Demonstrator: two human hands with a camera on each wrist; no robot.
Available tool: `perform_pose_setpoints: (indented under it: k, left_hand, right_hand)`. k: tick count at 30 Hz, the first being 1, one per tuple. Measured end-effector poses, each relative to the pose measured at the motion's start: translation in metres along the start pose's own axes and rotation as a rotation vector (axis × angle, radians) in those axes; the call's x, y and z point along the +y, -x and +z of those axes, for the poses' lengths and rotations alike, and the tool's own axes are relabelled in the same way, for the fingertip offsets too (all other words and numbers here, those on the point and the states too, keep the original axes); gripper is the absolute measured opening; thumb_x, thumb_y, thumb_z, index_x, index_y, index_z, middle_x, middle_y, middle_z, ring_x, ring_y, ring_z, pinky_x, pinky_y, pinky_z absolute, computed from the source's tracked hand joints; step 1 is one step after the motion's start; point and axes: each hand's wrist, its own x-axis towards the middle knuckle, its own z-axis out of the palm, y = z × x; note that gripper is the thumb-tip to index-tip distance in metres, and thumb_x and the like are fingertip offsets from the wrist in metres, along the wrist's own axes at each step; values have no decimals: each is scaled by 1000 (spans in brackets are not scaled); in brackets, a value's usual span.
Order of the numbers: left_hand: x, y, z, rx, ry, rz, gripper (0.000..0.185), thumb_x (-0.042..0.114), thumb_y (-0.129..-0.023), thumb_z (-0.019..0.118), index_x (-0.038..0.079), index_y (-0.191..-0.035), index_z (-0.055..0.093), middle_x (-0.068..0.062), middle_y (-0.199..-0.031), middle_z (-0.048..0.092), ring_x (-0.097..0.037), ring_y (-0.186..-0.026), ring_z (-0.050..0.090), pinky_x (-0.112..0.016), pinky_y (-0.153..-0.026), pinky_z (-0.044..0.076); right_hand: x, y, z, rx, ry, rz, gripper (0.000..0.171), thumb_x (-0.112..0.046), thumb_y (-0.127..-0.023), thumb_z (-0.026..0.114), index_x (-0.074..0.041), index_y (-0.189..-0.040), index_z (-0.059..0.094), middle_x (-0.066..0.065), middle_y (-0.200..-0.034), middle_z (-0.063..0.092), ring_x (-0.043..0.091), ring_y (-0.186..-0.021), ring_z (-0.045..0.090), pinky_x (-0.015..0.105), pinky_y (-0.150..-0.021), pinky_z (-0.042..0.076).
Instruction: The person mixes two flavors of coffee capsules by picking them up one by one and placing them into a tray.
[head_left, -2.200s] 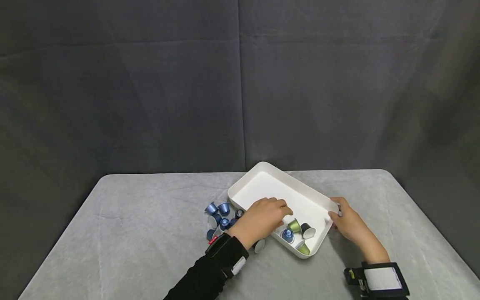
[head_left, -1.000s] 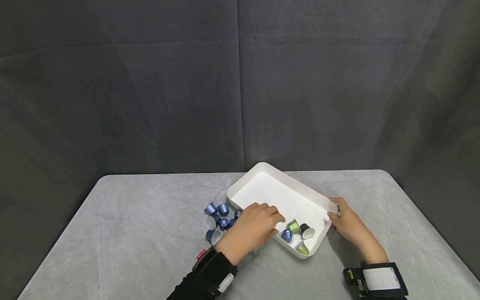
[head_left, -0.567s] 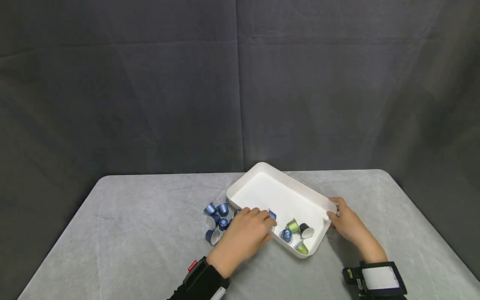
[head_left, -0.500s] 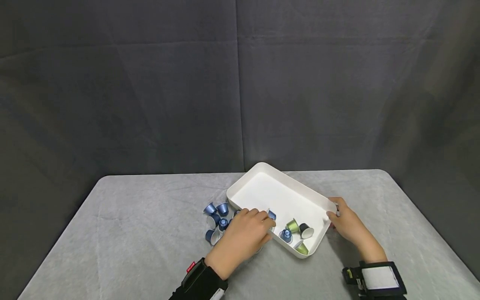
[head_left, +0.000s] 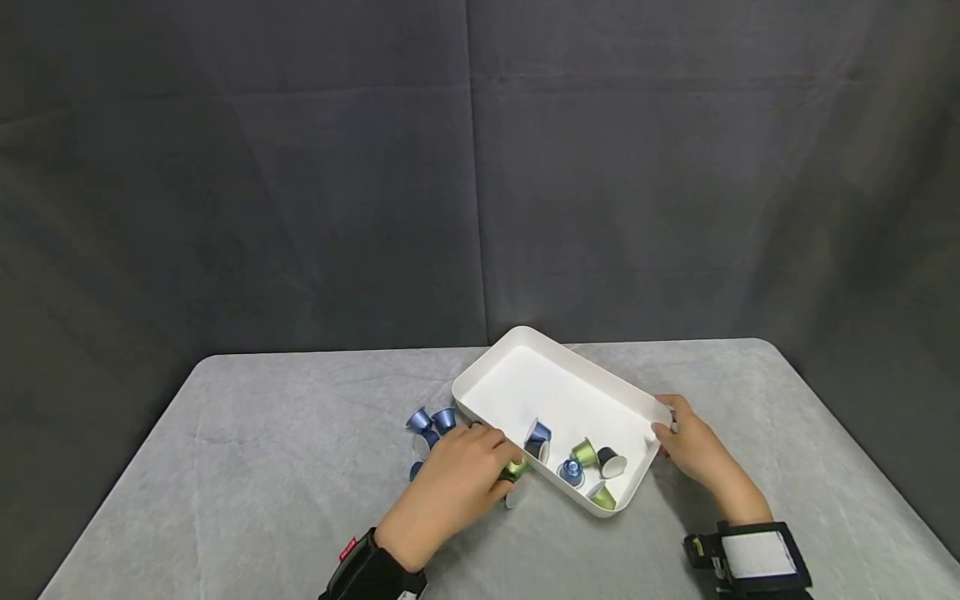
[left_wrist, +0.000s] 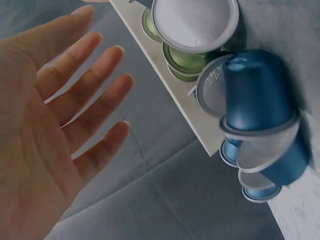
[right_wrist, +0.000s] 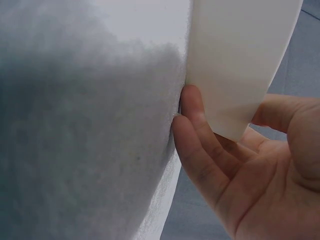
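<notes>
Hands at a white tray with little coffee cups

Left hand (head_left: 450, 483) lay flat with straight, spread fingers over the soft grey cloth (head_left: 247, 467), holding nothing, its fingertips by a shiny green capsule (head_left: 514, 470) just outside the tray's near wall. Right hand (head_left: 693, 450) held the corner of the smooth white tray (head_left: 517, 375), fingers against its wall. Small cone-shaped capsules, blue ones (head_left: 537, 435) and green ones (head_left: 584, 452), lay inside the tray's near end. More shiny blue capsules (head_left: 420, 419) sat in a pile on the cloth beside the tray. Behind hung a dark, fuzzy curtain (head_left: 300, 167).
</notes>
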Motion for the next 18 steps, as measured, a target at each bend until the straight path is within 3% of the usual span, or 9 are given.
perform_pose_setpoints:
  k: [11,18]
  left_hand:
    - [-9,14,-5,-17,83,-72,32,26,-78,86,19,-105,72,5,-100,66,-17,-96,63,-36,-85,49]
    - [-9,21,-6,-32,108,-75,34,21,-72,90,16,-101,72,6,-95,65,-17,-89,63,-36,-80,52]
  right_hand:
    - [0,0,0,4,2,-2,49,-4,-99,48,14,-140,28,38,-110,54,24,-67,61,35,-57,49]
    - [-1,1,1,3,-2,-3,49,-4,-100,48,13,-141,28,33,-105,56,23,-67,60,35,-57,47]
